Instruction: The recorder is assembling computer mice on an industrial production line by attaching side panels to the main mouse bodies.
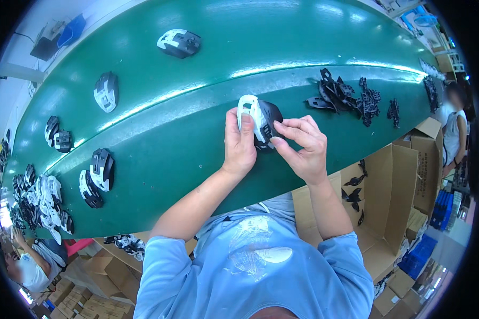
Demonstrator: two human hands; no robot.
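A black-and-white computer mouse shell [260, 117] is held up over the green table in front of me. My left hand [239, 141] is closed round its left side, with the thumb lying on the white part. Against its right lower edge, my right hand [305, 141] pinches with thumb and forefinger. Whether a small separate part sits between those right fingertips is hidden. Beyond the right hand lies a pile of black plastic parts [335, 95], with a further cluster of black parts [369, 101] beside it.
More mouse shells stand on the green table [197, 117]: one far off [179, 43], one at left [106, 92], a pair [102, 170] nearer. A heap of shells [47, 196] covers the left end. Right of me stands an open carton [375, 186] with black parts. Other people sit at both sides.
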